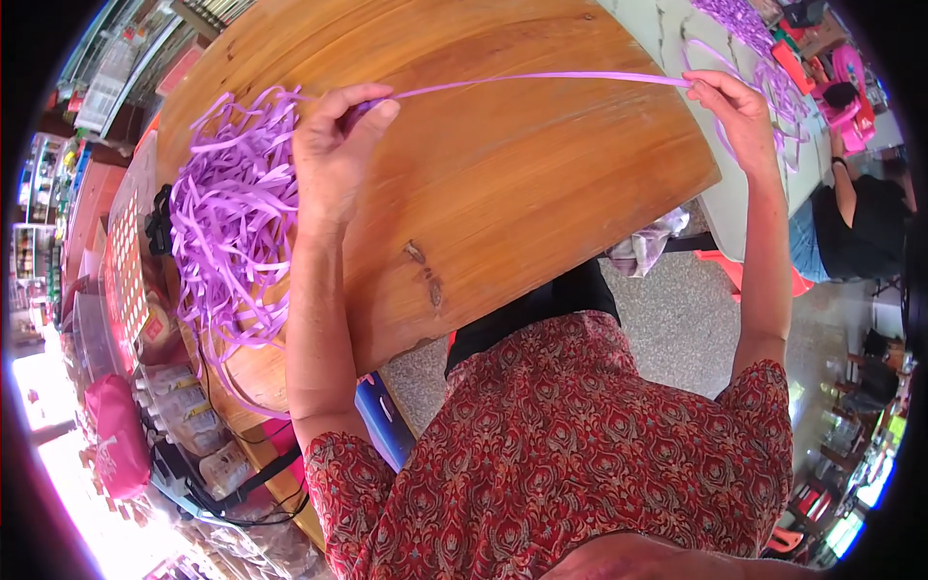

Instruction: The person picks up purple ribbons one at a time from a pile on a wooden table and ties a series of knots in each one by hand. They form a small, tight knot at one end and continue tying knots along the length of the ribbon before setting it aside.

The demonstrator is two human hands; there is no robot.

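A long purple ribbon (541, 75) stretches between my hands above the wooden table, bowing slightly upward in the middle. My left hand (338, 145) is closed round one end, its thumb pointing up beside the curled fingers. At the table's far right corner, my right hand (732, 108) pinches the ribbon between thumb and fingertips. Beyond that hand, a loose loop of purple ribbon hangs down over the white marbled table. Just left of my left forearm lies a large tangled heap of purple ribbons (237, 217), part of it hidden behind my wrist.
The wooden table (522, 193) has a knot near its front edge. To its right stands a white marbled table (672, 39) with more purple ribbons (778, 101). A person in black (860, 217) is at the far right. Clear containers (198, 416) and a pink bag (118, 435) sit at the left.
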